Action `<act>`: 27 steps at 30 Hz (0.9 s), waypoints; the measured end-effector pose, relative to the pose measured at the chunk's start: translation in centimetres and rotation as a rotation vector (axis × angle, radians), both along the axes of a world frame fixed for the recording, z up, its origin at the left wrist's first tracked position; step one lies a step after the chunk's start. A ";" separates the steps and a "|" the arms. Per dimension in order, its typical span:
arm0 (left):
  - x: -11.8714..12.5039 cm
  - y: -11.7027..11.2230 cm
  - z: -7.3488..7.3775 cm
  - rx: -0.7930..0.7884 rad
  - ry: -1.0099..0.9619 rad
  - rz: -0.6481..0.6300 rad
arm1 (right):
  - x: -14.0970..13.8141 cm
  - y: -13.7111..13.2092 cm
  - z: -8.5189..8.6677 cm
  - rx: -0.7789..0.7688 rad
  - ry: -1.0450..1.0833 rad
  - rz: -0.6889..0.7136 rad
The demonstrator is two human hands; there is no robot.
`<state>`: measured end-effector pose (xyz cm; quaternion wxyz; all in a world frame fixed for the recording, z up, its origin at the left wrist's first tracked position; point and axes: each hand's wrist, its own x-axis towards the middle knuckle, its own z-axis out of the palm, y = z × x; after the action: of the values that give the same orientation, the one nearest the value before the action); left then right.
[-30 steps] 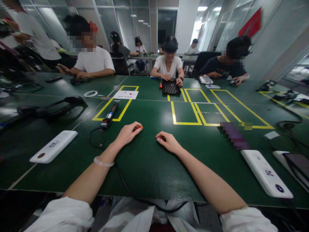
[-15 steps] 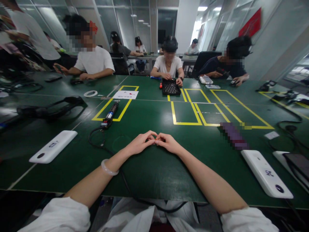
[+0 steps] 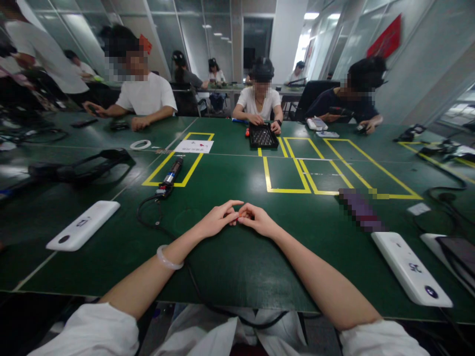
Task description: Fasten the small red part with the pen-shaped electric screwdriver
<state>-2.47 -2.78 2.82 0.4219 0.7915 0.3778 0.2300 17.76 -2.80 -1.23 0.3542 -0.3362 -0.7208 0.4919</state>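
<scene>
Green tabletop (image 3: 248, 269) lies beneath a tiny, part-hidden orange-red piece (image 3: 239, 215) pinched by left hand (image 3: 218, 219) and right hand (image 3: 261, 220).

My left grip (image 3: 218, 220) and right grip (image 3: 260, 221) meet above the green desk (image 3: 241, 277), to the right of the cylindrical tool (image 3: 172, 173) and nearer to me than it is. With my right grip I pinch a small orange-red piece (image 3: 239, 215), mostly hidden by fingers; my left thumb sits close beside it, and I cannot tell whether that side holds it too. Left of the tool and nearer me lies a white device (image 3: 83, 225). Just beyond the tool is a paper sheet (image 3: 194, 146); farther beyond, rightward, a co-worker (image 3: 259, 103) handles a black tray (image 3: 263, 136).
</scene>
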 end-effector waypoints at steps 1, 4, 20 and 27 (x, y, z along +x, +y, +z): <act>0.0 0.0 0.0 0.014 0.008 0.011 | 0.0 0.1 -0.1 -0.006 -0.001 -0.017; 0.0 -0.1 0.2 0.081 0.018 0.048 | 0.0 0.3 -0.4 -0.036 0.020 -0.069; 0.0 -0.3 0.2 0.230 0.064 0.122 | -0.1 0.7 -0.5 -0.096 0.115 -0.074; -0.3 0.0 -0.2 0.317 0.114 0.122 | -0.2 0.6 -0.4 -0.124 0.168 -0.068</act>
<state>-2.78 -2.78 2.61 0.2549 0.8355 0.4074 0.2666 17.59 -2.23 -1.64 0.4082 -0.3392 -0.6450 0.5497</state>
